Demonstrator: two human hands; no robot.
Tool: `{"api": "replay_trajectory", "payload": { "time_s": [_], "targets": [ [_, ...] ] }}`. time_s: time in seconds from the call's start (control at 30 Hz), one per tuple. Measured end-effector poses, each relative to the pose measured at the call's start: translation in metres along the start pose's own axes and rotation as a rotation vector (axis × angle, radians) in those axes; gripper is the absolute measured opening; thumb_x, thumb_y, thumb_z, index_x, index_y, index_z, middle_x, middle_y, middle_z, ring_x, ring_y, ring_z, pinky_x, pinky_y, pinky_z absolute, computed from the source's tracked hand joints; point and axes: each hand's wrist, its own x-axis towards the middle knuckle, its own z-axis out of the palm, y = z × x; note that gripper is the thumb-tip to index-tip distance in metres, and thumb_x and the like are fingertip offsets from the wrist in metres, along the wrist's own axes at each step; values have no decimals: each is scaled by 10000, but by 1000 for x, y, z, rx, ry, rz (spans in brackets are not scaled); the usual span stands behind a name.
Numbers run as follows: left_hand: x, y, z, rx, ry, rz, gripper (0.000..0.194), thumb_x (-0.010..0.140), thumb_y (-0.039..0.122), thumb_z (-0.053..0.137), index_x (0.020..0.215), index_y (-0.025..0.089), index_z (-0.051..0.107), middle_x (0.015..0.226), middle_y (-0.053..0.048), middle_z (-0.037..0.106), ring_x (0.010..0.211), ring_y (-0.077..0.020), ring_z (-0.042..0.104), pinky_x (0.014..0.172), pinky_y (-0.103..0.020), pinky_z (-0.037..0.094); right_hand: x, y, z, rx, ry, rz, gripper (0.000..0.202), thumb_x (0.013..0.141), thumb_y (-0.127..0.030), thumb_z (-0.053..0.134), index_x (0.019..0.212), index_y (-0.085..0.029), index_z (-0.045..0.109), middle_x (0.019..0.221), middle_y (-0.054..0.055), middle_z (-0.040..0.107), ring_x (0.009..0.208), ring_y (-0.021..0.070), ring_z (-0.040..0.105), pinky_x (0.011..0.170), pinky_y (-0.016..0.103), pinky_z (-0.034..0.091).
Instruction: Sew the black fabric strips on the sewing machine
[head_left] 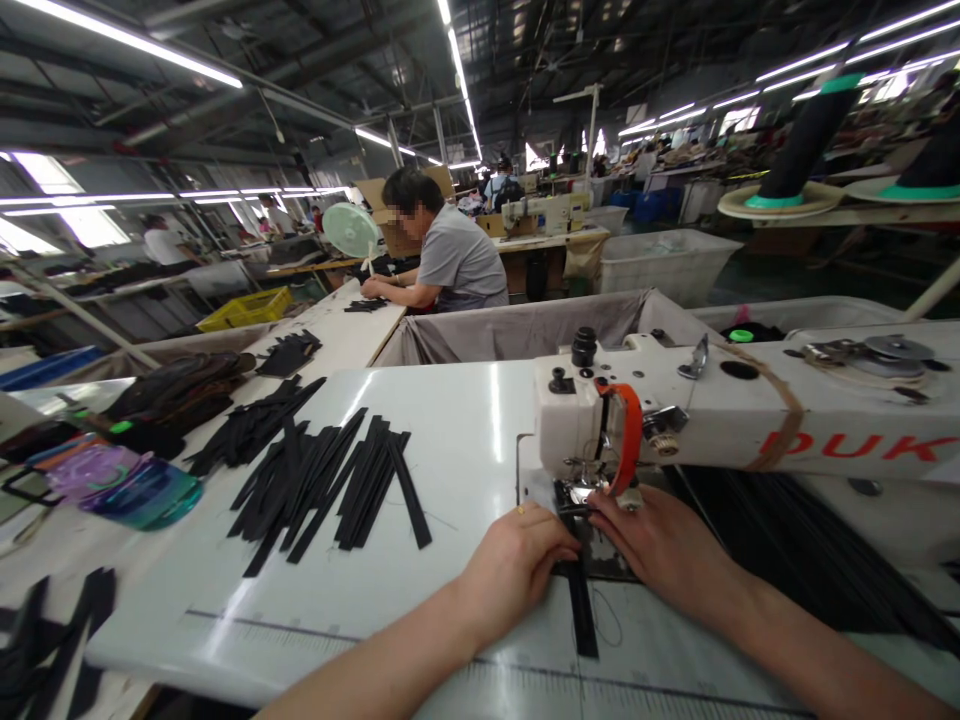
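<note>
A black fabric strip (581, 610) runs under the presser foot of a white sewing machine (705, 400), its free end pointing toward me. My left hand (517, 560) grips the strip's left side just in front of the foot, fingers pressed together. From the right, my right hand (660, 535) has its fingertips pinched at the strip close to the needle, under an orange guard (627, 440). The fingertips partly hide the fabric there. Loose piles of black strips (300, 490) lie to the left on the pale table (457, 420).
A purple-and-teal bottle (150, 485) stands at the left. Long black fabric strips (810, 540) lie behind the machine arm at right. Across a cloth-lined bin (517, 330) a co-worker (461, 250) handles black pieces. Thread cones (802, 150) rise at upper right.
</note>
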Motion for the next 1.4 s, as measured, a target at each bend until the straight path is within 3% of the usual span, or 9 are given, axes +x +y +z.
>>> {"api": "replay_trajectory", "payload": {
  "time_s": [0.13,0.23,0.3,0.4,0.47,0.53,0.63,0.87,1.4],
  "targets": [
    [11,-8,-28,133,59,-147,207,941,129,474,902,175,673,858,-48,706,831,-174,657,798,-288,536,1,4,-3,143,-9,17,215,961,-238,437,948,-166,639,869,101,682,826,245,640,750,372,509],
    [19,-15,-41,523,199,-424,237,913,85,513,1097,164,640,1116,-116,683,1112,-282,607,992,-512,447,-1,9,-8,231,-16,42,125,885,-301,573,853,-190,620,821,78,654,784,229,611,726,355,489],
    [20,-13,-36,648,127,-493,354,886,110,582,1231,185,582,1322,-142,586,1301,-360,463,1051,-662,319,-2,14,-11,268,-20,64,175,851,-301,606,707,-210,565,708,41,611,692,203,576,679,333,463],
    [14,-3,-11,466,-103,-367,465,867,379,664,1283,205,548,1404,-121,531,1348,-346,416,1088,-665,292,-3,20,-13,331,28,176,247,880,-280,515,639,-228,495,621,13,562,612,181,548,612,306,435],
    [8,4,5,366,-165,-292,561,844,502,659,1296,194,536,1402,-121,538,1339,-315,436,1120,-632,284,-4,22,-13,360,125,322,241,887,-310,476,656,-241,472,581,-3,529,545,173,525,540,291,420],
    [4,7,15,361,-179,-271,585,846,496,661,1310,168,524,1408,-135,531,1349,-306,429,1143,-622,255,-4,20,-12,388,234,449,264,879,-364,483,645,-253,432,527,-24,472,465,160,473,470,282,394],
    [2,5,22,392,-178,-253,552,872,429,652,1318,133,518,1402,-153,534,1354,-300,427,1157,-587,270,-3,14,-8,460,273,491,260,848,-380,519,639,-254,429,523,-32,458,447,150,458,443,274,393],
    [4,-3,25,407,-202,-208,477,898,382,629,1287,120,545,1391,-157,544,1355,-296,431,1155,-534,304,-4,12,2,539,250,526,143,827,-332,523,786,-224,607,557,-25,534,475,147,503,456,255,416],
    [16,3,9,324,-257,-278,489,870,355,668,1292,146,535,1438,-154,495,1382,-282,393,1163,-570,239,2,11,-1,452,314,509,137,772,-317,529,681,-232,587,510,-22,539,446,152,512,440,255,408]
  ]
}}
